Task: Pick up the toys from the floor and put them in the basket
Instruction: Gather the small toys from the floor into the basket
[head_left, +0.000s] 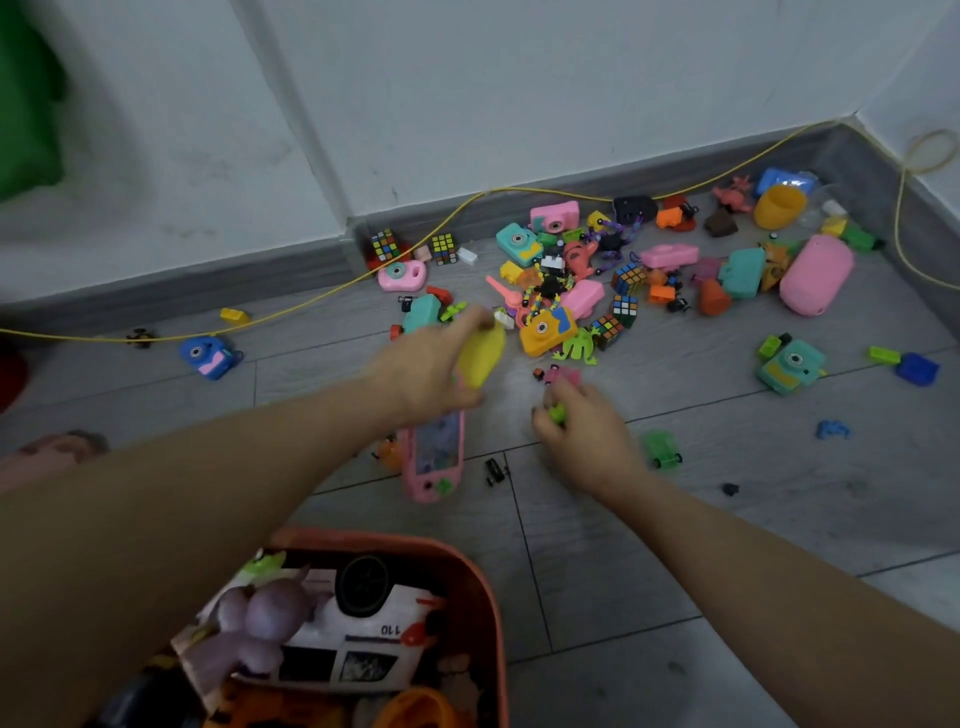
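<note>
My left hand (431, 369) grips a yellow egg-shaped toy (483, 356) and a long pink handheld game (435, 457) that hangs down from the palm. My right hand (587, 431) is curled around small pieces, a green one (557, 413) and a pink one (567, 376) showing at the fingertips. The orange basket (491, 597) stands below my left arm, holding a white police car (358, 634), a lilac figure (260, 623) and other toys. Several toys lie in a heap on the grey floor ahead, among them an orange camera (548, 332) and a green frog (579, 345).
A yellow cable (332, 283) runs along the skirting board. Scattered toys: blue camera (210, 356) at left, teal camera (789, 364) and blue block (917, 369) at right, green car (662, 449), small black car (496, 472), large pink capsule (815, 273). A wall corner juts out behind the heap.
</note>
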